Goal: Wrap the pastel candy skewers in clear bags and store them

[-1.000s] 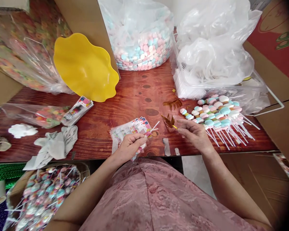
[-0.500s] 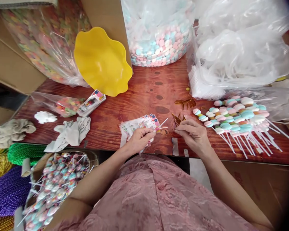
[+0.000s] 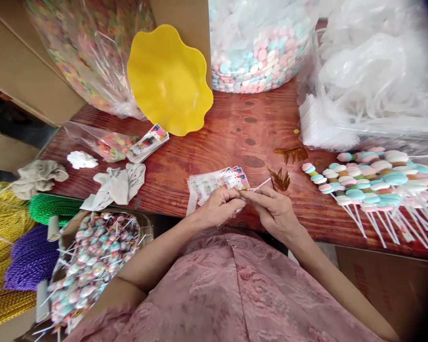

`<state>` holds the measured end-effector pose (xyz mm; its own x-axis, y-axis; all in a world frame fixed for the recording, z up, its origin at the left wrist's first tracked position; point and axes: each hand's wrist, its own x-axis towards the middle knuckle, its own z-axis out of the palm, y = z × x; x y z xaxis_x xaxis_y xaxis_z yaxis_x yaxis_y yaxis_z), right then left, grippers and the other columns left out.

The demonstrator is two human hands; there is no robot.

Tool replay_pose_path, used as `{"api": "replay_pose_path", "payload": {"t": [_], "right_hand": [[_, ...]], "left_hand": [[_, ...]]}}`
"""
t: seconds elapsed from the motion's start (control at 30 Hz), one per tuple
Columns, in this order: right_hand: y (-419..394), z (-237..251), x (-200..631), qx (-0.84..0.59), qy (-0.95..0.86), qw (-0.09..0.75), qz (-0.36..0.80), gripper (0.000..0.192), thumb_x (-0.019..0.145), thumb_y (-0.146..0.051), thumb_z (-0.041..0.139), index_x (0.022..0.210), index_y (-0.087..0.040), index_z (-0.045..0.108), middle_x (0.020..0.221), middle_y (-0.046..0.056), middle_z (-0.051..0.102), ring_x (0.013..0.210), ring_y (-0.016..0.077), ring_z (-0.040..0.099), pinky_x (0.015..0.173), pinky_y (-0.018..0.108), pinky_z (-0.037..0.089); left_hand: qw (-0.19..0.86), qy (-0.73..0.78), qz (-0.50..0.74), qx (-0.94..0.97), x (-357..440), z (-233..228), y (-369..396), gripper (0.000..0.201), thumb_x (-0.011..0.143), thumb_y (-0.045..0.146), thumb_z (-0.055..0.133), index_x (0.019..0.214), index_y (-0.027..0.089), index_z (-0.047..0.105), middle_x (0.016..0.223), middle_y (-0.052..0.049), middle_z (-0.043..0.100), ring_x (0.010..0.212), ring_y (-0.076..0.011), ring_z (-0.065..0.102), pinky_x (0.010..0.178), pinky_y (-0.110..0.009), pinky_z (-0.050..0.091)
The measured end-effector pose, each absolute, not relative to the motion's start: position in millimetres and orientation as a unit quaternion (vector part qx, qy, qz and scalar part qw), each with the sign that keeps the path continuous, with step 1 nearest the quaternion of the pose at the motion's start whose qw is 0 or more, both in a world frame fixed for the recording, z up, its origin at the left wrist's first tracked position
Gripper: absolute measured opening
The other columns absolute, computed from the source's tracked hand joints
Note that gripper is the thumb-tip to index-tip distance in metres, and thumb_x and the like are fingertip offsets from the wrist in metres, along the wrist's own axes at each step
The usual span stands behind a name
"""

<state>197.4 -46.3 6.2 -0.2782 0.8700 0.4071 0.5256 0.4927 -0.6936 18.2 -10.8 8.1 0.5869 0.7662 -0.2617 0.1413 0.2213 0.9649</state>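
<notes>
My left hand [image 3: 221, 208] is closed in a pinch at the table's front edge, around the near end of a white stick [image 3: 264, 184]; clear plastic shows under its fingers. What sits on the stick is hidden by the hand. A gold twist tie [image 3: 239, 192] shows between the fingertips of both hands. My right hand [image 3: 276, 211] meets the left and pinches this tie. Just beyond the left hand lie fanned printed plastic bags [image 3: 214, 183]. Two bunches of gold ties, a nearer bunch [image 3: 280, 179] and a farther bunch [image 3: 291, 154], lie beyond the right hand.
Marshmallow skewers [image 3: 374, 180] are piled at right, below a clear bin [image 3: 308, 126] of white sticks. A bag of marshmallows [image 3: 253, 66], a yellow bowl [image 3: 169, 80] and a candy bag [image 3: 112, 145] stand farther back. Cloth gloves [image 3: 119, 185] lie left. Below is a box of wrapped skewers [image 3: 96, 256].
My right hand has moved left from beside the gold ties to meet my left hand, and its fingers now work at the twist tie. The view has shifted slightly left.
</notes>
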Motion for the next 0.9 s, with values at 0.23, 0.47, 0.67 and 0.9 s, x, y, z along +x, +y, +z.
{"api": "replay_pose_path", "payload": {"t": [0.23, 0.47, 0.67, 0.9], "right_hand": [[-48.3, 8.1, 190.3, -0.453, -0.782, 0.372, 0.21, 0.046, 0.092, -0.01, 0.044, 0.131, -0.024, 0.061, 0.084, 0.004, 0.064, 0.074, 0.0143, 0.06, 0.066, 0.028, 0.052], [-50.3, 1.1, 192.1, -0.454, -0.778, 0.363, 0.24, 0.051, 0.087, -0.008, 0.045, 0.134, -0.024, 0.059, 0.09, 0.005, 0.067, 0.079, 0.0166, 0.062, 0.072, 0.032, 0.054], [-51.6, 3.8, 194.8, -0.456, -0.768, 0.368, 0.26, 0.049, 0.087, -0.01, 0.047, 0.133, -0.024, 0.058, 0.089, 0.004, 0.068, 0.078, 0.0162, 0.062, 0.073, 0.032, 0.053], [-68.3, -0.8, 187.0, -0.562, -0.559, 0.489, 0.365, 0.013, 0.083, -0.029, 0.07, 0.094, -0.023, 0.066, 0.086, 0.001, 0.067, 0.074, 0.0139, 0.06, 0.069, 0.028, 0.051]], "left_hand": [[0.679, 0.421, 0.261, 0.542, 13.1, 1.2, -14.5, 0.035, 0.084, 0.045, 0.056, 0.065, 0.016, 0.052, 0.058, 0.004, 0.042, 0.053, -0.0069, 0.039, 0.051, -0.021, 0.032], [0.668, 0.424, 0.257, 0.555, 17.3, -0.3, -13.7, 0.03, 0.082, 0.039, 0.054, 0.064, 0.016, 0.051, 0.06, 0.004, 0.044, 0.055, -0.0074, 0.039, 0.052, -0.021, 0.033], [0.668, 0.434, 0.259, 0.547, 18.5, -5.9, -15.3, 0.032, 0.083, 0.041, 0.054, 0.063, 0.018, 0.047, 0.057, 0.004, 0.044, 0.052, -0.0069, 0.038, 0.05, -0.02, 0.032], [0.55, 0.429, 0.31, 0.646, 19.8, 11.9, -15.1, 0.041, 0.092, 0.041, 0.047, 0.059, 0.018, 0.041, 0.059, 0.003, 0.042, 0.059, -0.0094, 0.038, 0.058, -0.025, 0.033]]}}
